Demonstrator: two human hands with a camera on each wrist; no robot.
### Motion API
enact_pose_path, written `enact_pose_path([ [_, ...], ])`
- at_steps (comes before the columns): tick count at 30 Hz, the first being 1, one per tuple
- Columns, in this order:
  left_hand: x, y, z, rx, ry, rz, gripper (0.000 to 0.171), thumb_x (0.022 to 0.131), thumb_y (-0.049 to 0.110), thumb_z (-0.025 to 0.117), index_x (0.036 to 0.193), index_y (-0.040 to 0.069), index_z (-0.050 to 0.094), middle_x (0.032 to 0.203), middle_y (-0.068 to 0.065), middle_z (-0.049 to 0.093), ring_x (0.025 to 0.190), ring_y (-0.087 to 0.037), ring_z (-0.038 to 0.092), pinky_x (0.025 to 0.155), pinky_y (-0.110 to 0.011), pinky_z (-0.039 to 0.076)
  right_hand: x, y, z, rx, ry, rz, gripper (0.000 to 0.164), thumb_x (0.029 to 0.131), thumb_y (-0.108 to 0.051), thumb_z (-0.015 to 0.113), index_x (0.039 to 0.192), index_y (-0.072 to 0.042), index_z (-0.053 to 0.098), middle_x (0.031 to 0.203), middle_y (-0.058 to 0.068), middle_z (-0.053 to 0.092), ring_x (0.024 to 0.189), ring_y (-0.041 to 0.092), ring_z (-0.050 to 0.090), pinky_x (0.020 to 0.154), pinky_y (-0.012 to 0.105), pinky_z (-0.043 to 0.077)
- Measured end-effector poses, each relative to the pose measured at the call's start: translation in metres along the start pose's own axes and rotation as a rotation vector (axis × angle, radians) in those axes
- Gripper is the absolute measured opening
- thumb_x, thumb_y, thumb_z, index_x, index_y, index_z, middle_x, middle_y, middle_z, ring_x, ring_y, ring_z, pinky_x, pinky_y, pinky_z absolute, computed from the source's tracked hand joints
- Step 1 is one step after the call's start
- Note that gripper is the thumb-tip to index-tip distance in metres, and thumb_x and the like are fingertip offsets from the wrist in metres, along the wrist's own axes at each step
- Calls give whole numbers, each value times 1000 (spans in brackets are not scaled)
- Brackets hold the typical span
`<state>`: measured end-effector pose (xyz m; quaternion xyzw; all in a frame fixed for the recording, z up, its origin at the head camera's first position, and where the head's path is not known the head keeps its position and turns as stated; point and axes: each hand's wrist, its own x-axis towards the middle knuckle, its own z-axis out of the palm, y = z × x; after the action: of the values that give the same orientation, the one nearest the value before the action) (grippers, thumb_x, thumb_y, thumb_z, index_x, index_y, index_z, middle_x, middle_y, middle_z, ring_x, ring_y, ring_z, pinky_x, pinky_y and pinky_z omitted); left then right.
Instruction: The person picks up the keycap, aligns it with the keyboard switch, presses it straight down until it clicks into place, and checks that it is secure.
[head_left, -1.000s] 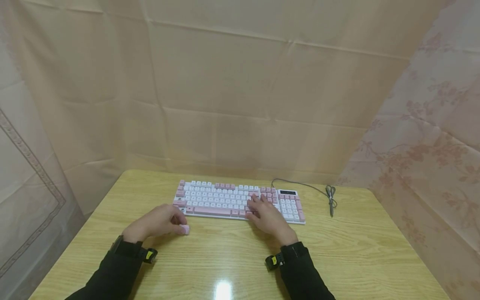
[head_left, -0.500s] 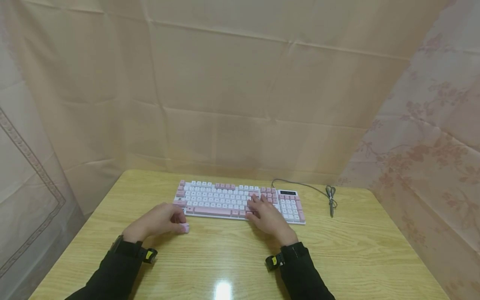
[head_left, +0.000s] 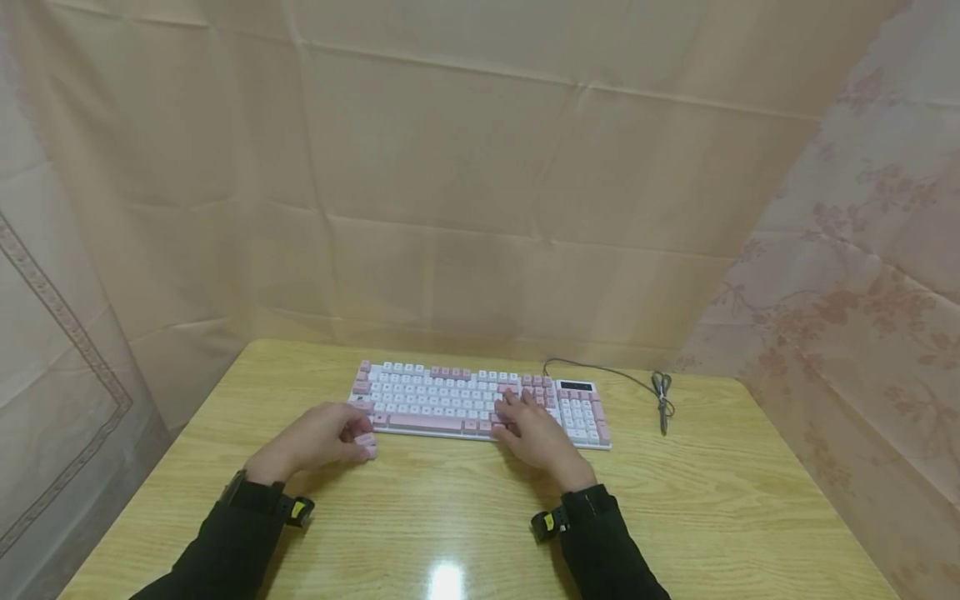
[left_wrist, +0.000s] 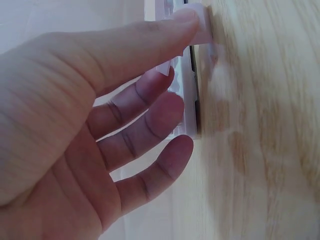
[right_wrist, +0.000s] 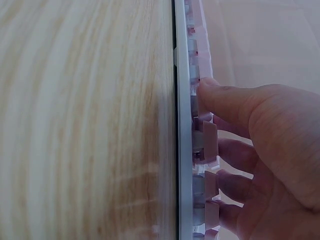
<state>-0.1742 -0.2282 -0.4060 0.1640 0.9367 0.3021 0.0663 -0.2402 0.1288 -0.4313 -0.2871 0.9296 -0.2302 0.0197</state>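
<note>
A white and pink keyboard (head_left: 423, 422) lies on the wooden table. My left hand (head_left: 318, 437) is at its front left corner and pinches a small pink keycap (head_left: 365, 441) with thumb and fingertips. In the left wrist view the keycap (left_wrist: 204, 25) shows at the thumb tip, close by the keyboard's edge, while the other fingers curve loosely. Part of the keyboard's left corner is hidden behind this hand. My right hand (head_left: 536, 435) rests on the keyboard's right side, fingers spread over the keys. In the right wrist view its thumb (right_wrist: 220, 97) touches a front-row key.
A grey cable (head_left: 600, 367) runs from the keyboard's back to a tied bundle (head_left: 662, 400) on the right. Beige cloth (head_left: 480, 183) hangs behind the table (head_left: 712, 500), with patterned cloth at both sides.
My left hand has shifted slightly toward the keyboard and turned the keycap, so more of its pink face shows. My right hand has stayed in place.
</note>
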Motion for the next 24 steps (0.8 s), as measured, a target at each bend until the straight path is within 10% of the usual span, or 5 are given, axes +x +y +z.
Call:
enact_pose_path([
  [24,3,-5,1,25,36,-22,16,86,19,82,98,13,74,85,7,65,77,-12,56,73,-35,50,0,2,1,15,-5,0,49,102,-30,63,144,-5,56,158,17,37,147,47,24,115,62,24],
])
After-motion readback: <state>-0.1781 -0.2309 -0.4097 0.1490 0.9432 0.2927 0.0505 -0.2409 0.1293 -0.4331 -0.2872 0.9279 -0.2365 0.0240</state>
